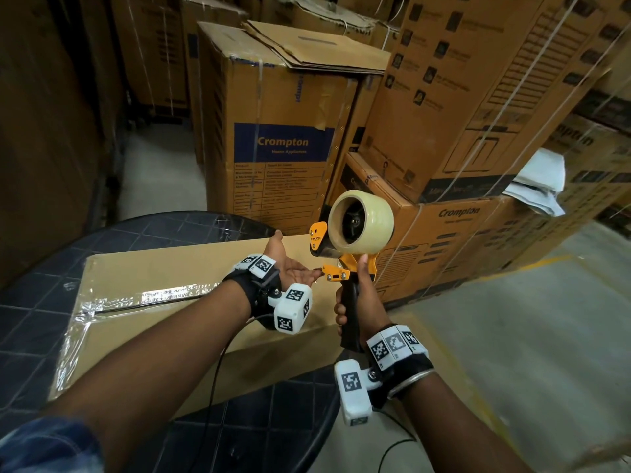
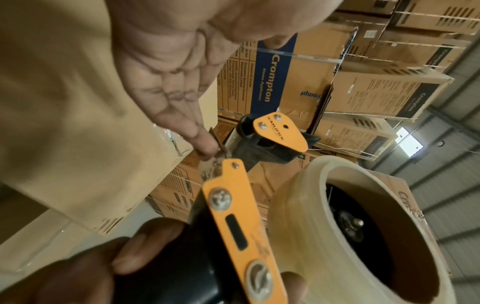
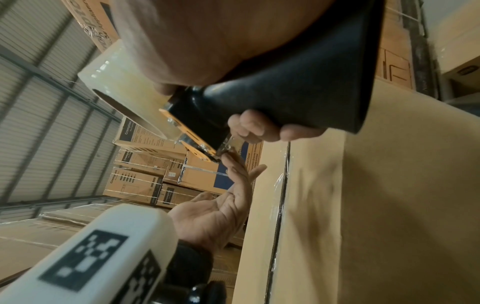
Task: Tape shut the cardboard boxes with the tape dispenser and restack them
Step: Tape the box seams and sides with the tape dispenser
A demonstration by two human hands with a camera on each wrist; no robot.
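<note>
A flat cardboard box (image 1: 164, 268) lies on the dark round table (image 1: 177, 227), with clear tape (image 1: 153, 297) along its seam and down its left end. My right hand (image 1: 362, 298) grips the black handle of the orange tape dispenser (image 1: 341, 268) and holds it upright off the box's right end, its clear tape roll (image 1: 375, 220) on top. My left hand (image 1: 297, 271) is palm up with straight fingers. Its fingertips (image 2: 205, 144) touch the metal tab at the dispenser's (image 2: 233, 216) cutter end. From the right wrist I see the handle (image 3: 298, 92), the left hand (image 3: 215, 211) and the box's seam (image 3: 280, 205).
Tall printed cardboard boxes (image 1: 283, 141) stand stacked just behind the table, with more strapped ones (image 1: 461, 97) at the right. White paper (image 1: 539, 179) sticks out between them. Concrete floor (image 1: 512, 336) lies to the right. A black cable (image 1: 211, 397) hangs from my left wrist.
</note>
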